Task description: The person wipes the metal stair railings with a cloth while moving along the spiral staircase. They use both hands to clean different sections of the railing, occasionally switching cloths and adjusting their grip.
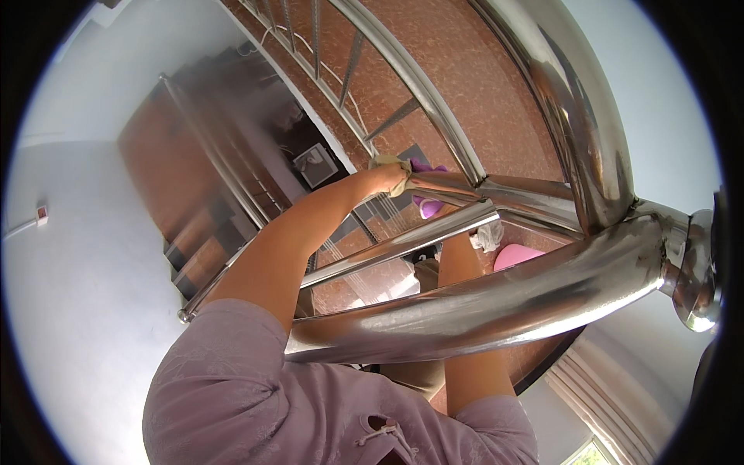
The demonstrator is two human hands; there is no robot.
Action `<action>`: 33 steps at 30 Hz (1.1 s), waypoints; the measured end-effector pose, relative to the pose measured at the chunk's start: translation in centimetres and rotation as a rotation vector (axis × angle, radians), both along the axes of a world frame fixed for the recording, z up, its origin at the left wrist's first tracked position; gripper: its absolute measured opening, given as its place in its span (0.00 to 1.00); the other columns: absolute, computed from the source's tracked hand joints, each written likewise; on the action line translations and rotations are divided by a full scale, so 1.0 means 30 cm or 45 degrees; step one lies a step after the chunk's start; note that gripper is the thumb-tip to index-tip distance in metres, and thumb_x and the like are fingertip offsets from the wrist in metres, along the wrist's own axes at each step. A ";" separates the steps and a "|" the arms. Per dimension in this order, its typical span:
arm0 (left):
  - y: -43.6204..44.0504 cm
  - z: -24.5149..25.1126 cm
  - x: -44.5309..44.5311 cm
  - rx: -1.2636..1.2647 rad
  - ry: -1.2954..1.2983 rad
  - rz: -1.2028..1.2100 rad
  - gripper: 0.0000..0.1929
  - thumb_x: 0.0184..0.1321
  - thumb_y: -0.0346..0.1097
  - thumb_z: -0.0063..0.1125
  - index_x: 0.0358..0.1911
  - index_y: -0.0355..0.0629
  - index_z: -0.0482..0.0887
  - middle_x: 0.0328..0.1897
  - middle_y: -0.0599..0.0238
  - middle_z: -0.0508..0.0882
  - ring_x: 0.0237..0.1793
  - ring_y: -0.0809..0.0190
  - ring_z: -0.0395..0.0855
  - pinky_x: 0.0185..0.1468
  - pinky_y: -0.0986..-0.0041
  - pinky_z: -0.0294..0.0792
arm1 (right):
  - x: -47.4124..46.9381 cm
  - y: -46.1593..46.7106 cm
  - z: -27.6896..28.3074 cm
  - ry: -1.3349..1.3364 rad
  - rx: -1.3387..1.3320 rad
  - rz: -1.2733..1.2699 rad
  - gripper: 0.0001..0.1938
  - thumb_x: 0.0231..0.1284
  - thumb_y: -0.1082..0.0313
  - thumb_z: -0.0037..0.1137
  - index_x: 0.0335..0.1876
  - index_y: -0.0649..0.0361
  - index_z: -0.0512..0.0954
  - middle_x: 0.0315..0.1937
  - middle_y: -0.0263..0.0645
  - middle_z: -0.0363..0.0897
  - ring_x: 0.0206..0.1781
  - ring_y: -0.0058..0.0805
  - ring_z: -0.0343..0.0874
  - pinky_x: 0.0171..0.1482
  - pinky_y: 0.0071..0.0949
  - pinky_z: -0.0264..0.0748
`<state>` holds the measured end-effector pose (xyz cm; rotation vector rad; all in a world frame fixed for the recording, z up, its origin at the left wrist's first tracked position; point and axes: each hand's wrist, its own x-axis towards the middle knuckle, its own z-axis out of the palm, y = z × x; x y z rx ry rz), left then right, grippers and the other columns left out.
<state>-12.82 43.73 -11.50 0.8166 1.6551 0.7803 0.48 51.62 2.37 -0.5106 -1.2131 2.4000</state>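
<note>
My left hand [388, 176] is around a metal post of the stair railing, with a yellowish cloth [399, 187] between hand and metal. A purple cloth [419, 166] shows just beyond it, at the same post. My right arm reaches under the thick stainless steel handrail [465, 319]. My right hand [443, 210] is at a purple and white item [430, 207], partly hidden by the thinner steel rail [401, 238]; its fingers cannot be made out. A crumpled whitish cloth [488, 235] is beside my right forearm, near the rail's end.
A pink basin or bucket [517, 256] shows below, behind the handrail. Steel railing bars [351, 70] curve over reddish-brown tiled flooring [442, 70]. Lower stairs and another railing [203, 139] lie at the left. A curtain [604, 407] hangs by the window, lower right.
</note>
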 end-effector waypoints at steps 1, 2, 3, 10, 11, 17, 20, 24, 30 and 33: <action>0.012 -0.015 0.004 -0.007 0.007 0.027 0.12 0.70 0.36 0.47 0.44 0.35 0.81 0.37 0.59 0.82 0.35 0.58 0.80 0.39 0.63 0.71 | 0.002 -0.002 -0.004 -0.013 0.004 -0.002 0.25 0.77 0.52 0.40 0.67 0.65 0.66 0.58 0.42 0.75 0.57 0.28 0.76 0.57 0.29 0.76; 0.016 -0.010 0.017 -0.032 -0.068 0.166 0.12 0.70 0.36 0.47 0.44 0.35 0.82 0.36 0.59 0.83 0.34 0.58 0.80 0.39 0.63 0.71 | 0.006 -0.002 -0.004 -0.020 0.004 -0.013 0.25 0.77 0.52 0.41 0.66 0.66 0.67 0.58 0.42 0.75 0.57 0.28 0.76 0.57 0.29 0.77; 0.016 0.016 0.031 -0.062 -0.138 0.308 0.12 0.70 0.35 0.47 0.43 0.35 0.82 0.36 0.59 0.83 0.34 0.58 0.80 0.39 0.63 0.72 | 0.009 0.002 0.001 -0.022 0.004 -0.022 0.25 0.76 0.52 0.41 0.66 0.66 0.67 0.58 0.42 0.75 0.57 0.28 0.76 0.57 0.29 0.77; -0.061 0.507 -0.028 0.383 -0.185 0.155 0.13 0.67 0.35 0.53 0.48 0.33 0.83 0.34 0.59 0.84 0.34 0.64 0.80 0.42 0.67 0.71 | 0.013 0.114 0.103 0.097 0.047 -0.149 0.25 0.76 0.53 0.42 0.65 0.67 0.68 0.57 0.42 0.76 0.56 0.28 0.77 0.55 0.29 0.78; -0.060 0.576 -0.040 0.356 -0.103 0.098 0.14 0.66 0.37 0.57 0.48 0.33 0.84 0.35 0.58 0.85 0.36 0.64 0.82 0.44 0.67 0.72 | 0.021 0.132 0.118 0.109 0.051 -0.168 0.25 0.76 0.53 0.42 0.65 0.67 0.68 0.57 0.42 0.77 0.56 0.28 0.77 0.55 0.29 0.79; -0.135 0.771 -0.013 0.544 -0.135 0.383 0.15 0.60 0.28 0.57 0.50 0.33 0.84 0.44 0.58 0.87 0.42 0.65 0.83 0.47 0.73 0.73 | 0.119 0.096 0.197 0.101 0.099 -0.280 0.25 0.76 0.53 0.42 0.65 0.67 0.68 0.56 0.42 0.77 0.55 0.28 0.78 0.53 0.29 0.80; -0.215 0.790 0.008 0.568 -0.501 0.462 0.22 0.60 0.26 0.54 0.59 0.33 0.77 0.40 0.61 0.84 0.38 0.67 0.81 0.41 0.74 0.73 | 0.126 0.017 0.275 0.085 0.204 -0.403 0.25 0.76 0.53 0.43 0.64 0.68 0.69 0.56 0.43 0.78 0.54 0.27 0.79 0.53 0.29 0.81; -0.361 0.856 0.015 0.691 -0.774 0.813 0.22 0.62 0.25 0.49 0.61 0.32 0.74 0.52 0.56 0.82 0.50 0.62 0.82 0.55 0.70 0.74 | 0.204 -0.153 0.446 0.075 0.422 -0.767 0.11 0.69 0.63 0.55 0.49 0.62 0.76 0.34 0.34 0.81 0.31 0.30 0.80 0.36 0.30 0.81; -0.636 1.154 0.080 1.206 -0.457 1.050 0.23 0.68 0.26 0.40 0.67 0.30 0.66 0.66 0.48 0.74 0.66 0.50 0.73 0.69 0.55 0.65 | 0.418 -0.380 0.543 -0.751 2.002 -0.520 0.33 0.42 0.62 0.75 0.60 0.56 0.76 0.53 0.40 0.80 0.57 0.38 0.78 0.61 0.36 0.73; -0.764 1.302 0.177 1.284 -0.372 0.924 0.25 0.69 0.28 0.37 0.69 0.29 0.63 0.68 0.46 0.71 0.68 0.47 0.71 0.70 0.52 0.64 | 0.544 -0.524 0.597 -0.664 2.031 -0.452 0.29 0.40 0.59 0.76 0.53 0.53 0.79 0.52 0.35 0.80 0.59 0.37 0.75 0.59 0.34 0.72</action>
